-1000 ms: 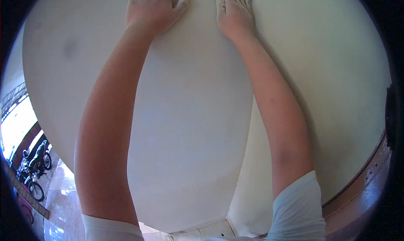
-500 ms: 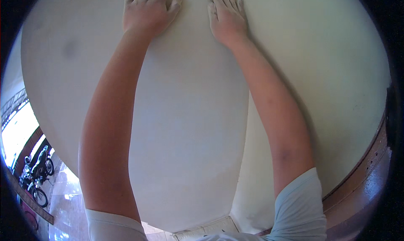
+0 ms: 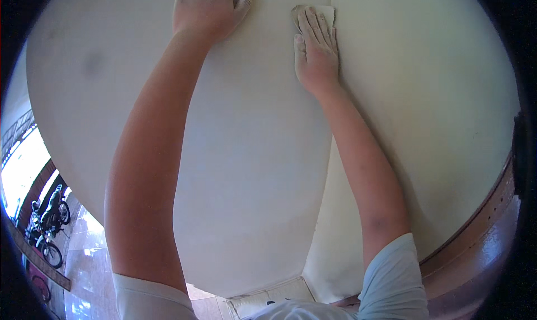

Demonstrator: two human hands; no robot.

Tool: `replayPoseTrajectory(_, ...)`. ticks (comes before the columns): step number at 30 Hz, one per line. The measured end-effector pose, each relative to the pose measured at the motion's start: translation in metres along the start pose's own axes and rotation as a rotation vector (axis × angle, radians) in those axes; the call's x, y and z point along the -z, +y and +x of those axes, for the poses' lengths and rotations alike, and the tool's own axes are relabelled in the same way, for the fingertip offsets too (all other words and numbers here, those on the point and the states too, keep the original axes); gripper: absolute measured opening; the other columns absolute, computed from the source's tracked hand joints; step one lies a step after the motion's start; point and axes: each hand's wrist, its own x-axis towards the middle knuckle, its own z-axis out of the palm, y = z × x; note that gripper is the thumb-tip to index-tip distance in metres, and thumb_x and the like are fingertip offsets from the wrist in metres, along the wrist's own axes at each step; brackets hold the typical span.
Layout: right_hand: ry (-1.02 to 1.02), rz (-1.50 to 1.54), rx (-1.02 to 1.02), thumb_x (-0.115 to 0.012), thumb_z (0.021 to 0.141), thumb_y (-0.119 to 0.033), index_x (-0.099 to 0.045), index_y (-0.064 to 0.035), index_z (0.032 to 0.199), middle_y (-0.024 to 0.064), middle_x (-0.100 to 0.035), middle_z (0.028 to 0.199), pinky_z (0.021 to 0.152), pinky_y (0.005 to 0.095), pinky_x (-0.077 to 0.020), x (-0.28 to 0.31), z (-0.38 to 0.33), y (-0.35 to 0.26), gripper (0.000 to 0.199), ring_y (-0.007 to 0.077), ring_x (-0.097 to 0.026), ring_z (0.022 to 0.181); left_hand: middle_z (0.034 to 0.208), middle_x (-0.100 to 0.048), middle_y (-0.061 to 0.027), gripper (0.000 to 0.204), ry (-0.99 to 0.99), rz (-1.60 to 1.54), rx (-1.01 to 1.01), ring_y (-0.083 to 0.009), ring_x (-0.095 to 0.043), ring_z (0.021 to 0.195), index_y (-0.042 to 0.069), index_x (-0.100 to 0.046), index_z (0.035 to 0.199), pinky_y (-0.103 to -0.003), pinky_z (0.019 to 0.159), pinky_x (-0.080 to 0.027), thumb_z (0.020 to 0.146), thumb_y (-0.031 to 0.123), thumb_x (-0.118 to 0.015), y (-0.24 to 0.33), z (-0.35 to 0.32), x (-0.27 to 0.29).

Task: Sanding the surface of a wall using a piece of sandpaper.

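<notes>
Pressing small beige sanding pad [image 3: 321, 12]

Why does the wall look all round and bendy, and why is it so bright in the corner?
Head view: the fisheye lens bends the white wall into a dome with a black rim; daylight glares out the lower-left opening by the parked motorbikes; the right hand, pressing a sanding pad, and the left hand stay fairly sharp, casting soft shadows.
</notes>
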Motion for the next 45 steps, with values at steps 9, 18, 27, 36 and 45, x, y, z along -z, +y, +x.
replayPoseTrajectory(9,-0.34,-0.067,-0.243,-0.026,0.103,-0.023,-0.015,-0.004,0.15,0.0106,-0.013,0.158,0.121,0.038,-0.0062,0.046,0.095,-0.024,0.052,0.0219,-0.009,0.146,0.157,-0.019,-0.0082,0.063,-0.075,0.004,-0.016,-0.0275,-0.012,0.146,0.012,-0.024,0.149,-0.047,0.119,-0.007,0.097,0.044,-0.037,0.01,-0.007,0.009)
replayPoseTrajectory(18,-0.292,0.009,-0.131,-0.031,0.101,-0.02,-0.019,-0.0027,0.149,0.0127,-0.016,0.157,0.121,0.0389,-0.0068,0.025,0.051,-0.009,0.052,0.0248,-0.012,0.146,0.157,-0.018,-0.0069,0.062,-0.053,-0.021,-0.02,-0.0263,-0.01,0.146,0.013,-0.024,0.149,-0.046,0.119,-0.006,0.097,0.045,-0.037,0.005,-0.006,0.0)
replayPoseTrajectory(27,-0.07,0.114,-0.102,-0.046,0.091,-0.019,-0.04,-0.0068,0.142,0.0168,-0.038,0.147,0.114,0.0511,-0.0193,0.015,-0.088,-0.016,0.053,0.037,-0.03,0.138,0.158,-0.017,-0.0068,0.063,0.103,-0.18,-0.207,-0.0276,-0.011,0.146,0.012,-0.024,0.15,-0.048,0.119,-0.006,0.098,0.045,-0.038,0.023,-0.038,-0.033)
replayPoseTrajectory(36,-0.253,0.008,-0.196,-0.039,0.092,-0.018,-0.034,0.0012,0.143,0.0221,-0.031,0.15,0.114,0.0556,-0.0119,0.035,-0.188,-0.031,0.054,0.0403,-0.023,0.141,0.158,-0.016,-0.0066,0.064,-0.142,-0.128,-0.471,-0.0274,-0.011,0.146,0.015,-0.025,0.15,-0.048,0.118,-0.007,0.097,0.047,-0.04,0.027,-0.074,-0.017)
replayPoseTrajectory(45,0.026,0.044,0.004,-0.044,0.095,-0.028,-0.038,-0.0118,0.143,0.0108,-0.034,0.151,0.114,0.0554,-0.0145,0.017,0.023,-0.029,0.051,0.0327,-0.027,0.141,0.158,-0.014,-0.0075,0.065,-0.151,-0.045,-0.114,-0.0288,-0.009,0.146,0.017,-0.025,0.15,-0.049,0.118,-0.004,0.096,0.048,-0.042,-0.07,-0.065,0.011)
